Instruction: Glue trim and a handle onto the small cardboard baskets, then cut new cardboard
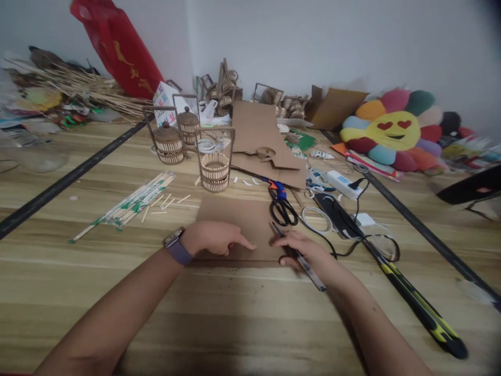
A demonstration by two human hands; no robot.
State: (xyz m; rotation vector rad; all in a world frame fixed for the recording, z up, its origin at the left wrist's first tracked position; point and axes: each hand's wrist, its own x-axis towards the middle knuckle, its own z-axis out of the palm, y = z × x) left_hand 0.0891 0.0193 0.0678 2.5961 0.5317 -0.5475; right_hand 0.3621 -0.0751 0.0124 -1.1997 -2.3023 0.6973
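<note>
A flat piece of brown cardboard (pixel 230 211) lies on the wooden table in front of me. Over its left part, my left hand (pixel 215 237) rests with the index finger stretched out toward the cardboard's middle and the other fingers loosely bent; nothing shows in it. A dark watch (pixel 174 237) is on that wrist. At the cardboard's right edge, my right hand (pixel 307 250) holds a slim dark pen (pixel 309 269) with a partly clear barrel, slanting between thumb and fingers. Just beyond that hand are black-handled scissors (pixel 284 211) and a blue glue gun (pixel 278 190).
A small stick bucket (pixel 215 172) with a tall handle stands behind the cardboard, near two lidded ones. Bundled sticks (pixel 135 201) lie left. At right are a phone (pixel 338 214), cables, a power strip (pixel 344 184), a yellow-black tool handle (pixel 422 308) and a flower cushion (pixel 393 130).
</note>
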